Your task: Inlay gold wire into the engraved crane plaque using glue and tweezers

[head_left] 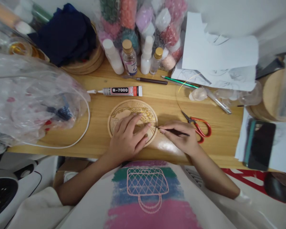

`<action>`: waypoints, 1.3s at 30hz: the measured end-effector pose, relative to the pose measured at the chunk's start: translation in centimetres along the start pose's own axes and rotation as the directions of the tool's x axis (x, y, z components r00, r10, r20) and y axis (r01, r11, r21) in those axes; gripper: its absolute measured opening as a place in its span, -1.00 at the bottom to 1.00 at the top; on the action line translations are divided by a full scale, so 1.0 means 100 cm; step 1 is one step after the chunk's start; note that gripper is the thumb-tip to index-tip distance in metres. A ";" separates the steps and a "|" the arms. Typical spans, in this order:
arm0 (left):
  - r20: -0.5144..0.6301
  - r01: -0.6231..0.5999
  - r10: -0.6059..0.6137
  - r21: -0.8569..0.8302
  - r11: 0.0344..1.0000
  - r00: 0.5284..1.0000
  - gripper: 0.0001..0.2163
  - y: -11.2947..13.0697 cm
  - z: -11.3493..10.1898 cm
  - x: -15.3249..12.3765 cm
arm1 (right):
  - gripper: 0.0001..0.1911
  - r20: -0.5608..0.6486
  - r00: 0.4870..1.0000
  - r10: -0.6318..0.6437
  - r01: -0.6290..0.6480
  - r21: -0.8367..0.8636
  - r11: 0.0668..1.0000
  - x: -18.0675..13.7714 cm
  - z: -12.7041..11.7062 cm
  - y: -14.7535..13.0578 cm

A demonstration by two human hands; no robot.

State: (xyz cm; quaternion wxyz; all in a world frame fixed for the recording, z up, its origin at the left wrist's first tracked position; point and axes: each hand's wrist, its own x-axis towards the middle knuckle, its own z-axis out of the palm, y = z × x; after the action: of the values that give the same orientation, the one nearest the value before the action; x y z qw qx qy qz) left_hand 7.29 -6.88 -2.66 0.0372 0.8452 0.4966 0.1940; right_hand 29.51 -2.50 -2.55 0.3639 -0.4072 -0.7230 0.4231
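Note:
A round wooden plaque (113, 111) with a raised rim and gold wire lines on its face lies on the table. My left hand (127, 133) rests on it, fingers stretched out and pressing lightly on the face. My right hand (181, 135) pinches a thin dark pen-like tool (176, 131); its fine tip touches the plaque's right side near the rim. Red-handled scissors (199, 127) lie just beyond my right hand. A thin gold wire (181, 87) curves up from near their tips. Part of the gold pattern is hidden under my left fingers.
A B-7000 glue tube (121, 91) lies behind the plaque, with a dark-handled tool (152, 80) and a green pencil (181, 82) farther back. Several bottles (129, 58) stand at the rear. Plastic bags (33, 98) and a white cable (87, 124) occupy the left; a phone (259, 144) lies right.

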 end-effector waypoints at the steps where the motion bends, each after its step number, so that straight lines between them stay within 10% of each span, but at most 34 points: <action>1: 0.002 0.000 0.000 0.004 1.000 1.000 -0.70 0.000 0.000 0.000 | -0.90 0.001 1.000 0.000 0.000 -0.001 1.000 0.000 0.000 0.000; 24: -0.011 0.001 -0.001 0.050 0.999 1.000 -0.70 0.002 0.000 0.000 | -0.85 0.021 0.996 -0.082 0.082 -0.008 0.997 0.001 0.000 -0.002; 31: -0.017 -0.011 0.012 0.019 1.000 1.000 -0.68 0.000 0.000 -0.001 | -0.93 -0.176 0.955 0.240 -0.179 0.306 0.935 0.000 0.001 -0.004; 39: -0.145 -0.037 0.028 -0.059 0.998 0.989 -0.72 -0.003 -0.006 -0.005 | -0.86 -0.097 0.912 0.398 -0.326 0.418 0.848 0.007 -0.005 -0.015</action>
State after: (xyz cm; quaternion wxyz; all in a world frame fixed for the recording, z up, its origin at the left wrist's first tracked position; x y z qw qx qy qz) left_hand 6.66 -7.25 -2.33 0.0243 0.8354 0.4779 0.2705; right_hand 29.18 -2.16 -0.87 0.4151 -0.4916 -0.4973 0.5821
